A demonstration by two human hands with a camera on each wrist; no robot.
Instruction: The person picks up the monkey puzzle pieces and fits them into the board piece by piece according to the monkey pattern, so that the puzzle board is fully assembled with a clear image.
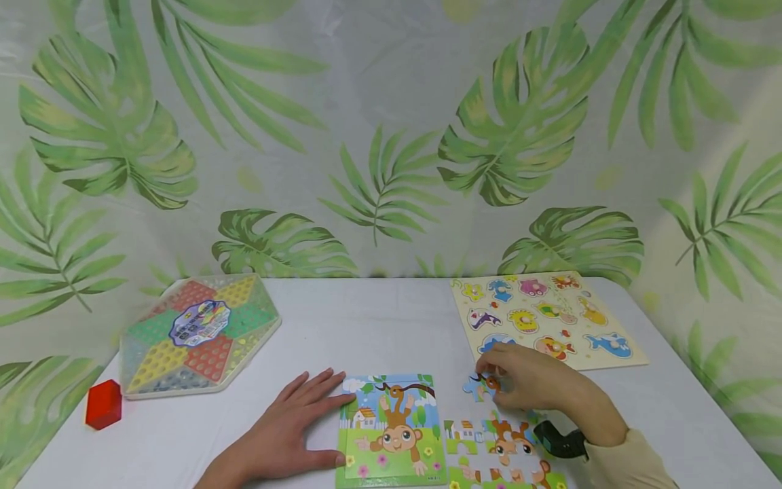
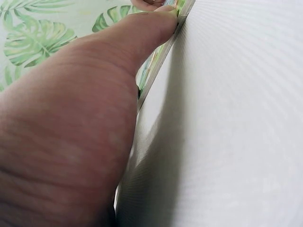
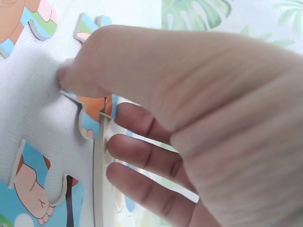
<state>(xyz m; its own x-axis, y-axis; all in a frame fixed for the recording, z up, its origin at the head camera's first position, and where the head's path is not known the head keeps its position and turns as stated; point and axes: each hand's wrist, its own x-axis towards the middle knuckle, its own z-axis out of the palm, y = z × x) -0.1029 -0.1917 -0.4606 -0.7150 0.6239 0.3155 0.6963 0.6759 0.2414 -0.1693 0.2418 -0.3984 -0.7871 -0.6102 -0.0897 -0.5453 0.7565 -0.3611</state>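
Observation:
My left hand (image 1: 293, 424) lies at the left edge of a monkey picture board (image 1: 391, 435), fingers spread and fairly straight. Its thumb (image 2: 147, 35) touches the board's edge in the left wrist view. Over on the right, my right hand (image 1: 531, 380) pinches a jigsaw piece (image 1: 487, 386) showing a brown tail and branch on blue. In the right wrist view the thumb covers part of this piece (image 3: 94, 106), with the other fingers loosely bent. Below that hand lies a partly joined monkey jigsaw (image 1: 513, 455) with gaps between some pieces.
A wooden sea-animal knob puzzle (image 1: 501, 312) lies behind my right hand. At the left are a hexagonal Chinese checkers box (image 1: 256, 339) and a red block (image 1: 104, 405). A leaf-patterned curtain (image 1: 391, 102) hangs behind the white table (image 1: 366, 319).

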